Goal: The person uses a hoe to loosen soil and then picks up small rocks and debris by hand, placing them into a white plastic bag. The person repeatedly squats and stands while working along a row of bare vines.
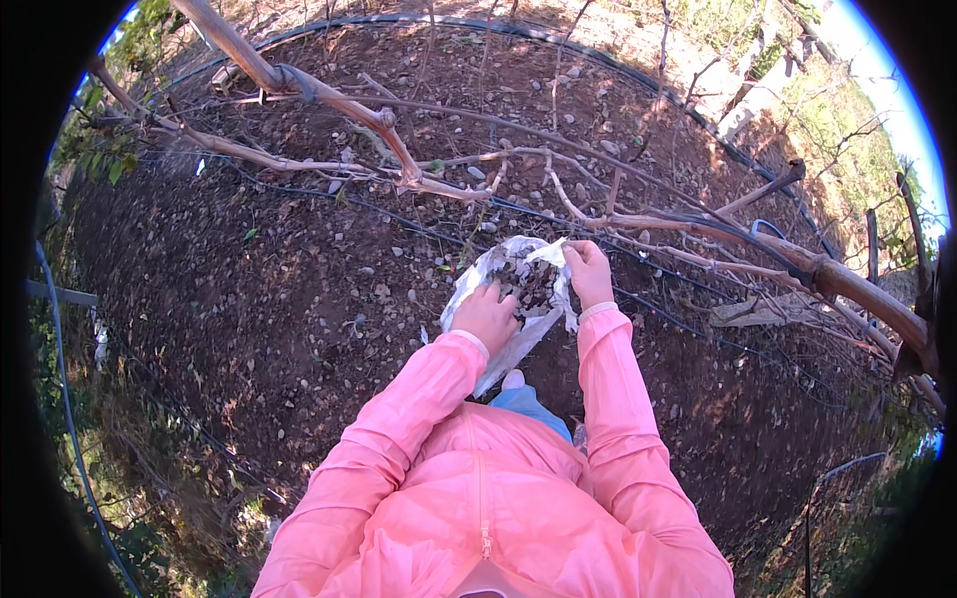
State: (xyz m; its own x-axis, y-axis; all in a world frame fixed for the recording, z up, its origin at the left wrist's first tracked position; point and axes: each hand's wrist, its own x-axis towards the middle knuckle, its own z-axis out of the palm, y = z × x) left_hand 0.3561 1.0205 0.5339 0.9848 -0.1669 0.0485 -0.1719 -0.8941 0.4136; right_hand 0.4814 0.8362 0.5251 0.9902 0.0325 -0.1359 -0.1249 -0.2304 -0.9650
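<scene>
A crumpled white bag (514, 345) with a ragged rim hangs mouth upward in front of my jacket. Dark, dry-looking bits (534, 288), perhaps dried leaves or fruit, lie inside it; I cannot tell which. At the far right of the mouth, my right hand (588, 270) pinches a folded flap of the rim between thumb and fingers. My left hand (486, 318) lies over the bag's left rim with its fingers toward the contents. Its fingertips are partly hidden, so whether they grip anything is unclear.
Bare vine canes (351, 112) cross ahead of me, and a thick vine arm (860, 291) runs to the right. A thin dark drip hose (389, 217) passes below them. Stony brown soil (299, 299) covers the ground. A blue tube (63, 389) curves down at left.
</scene>
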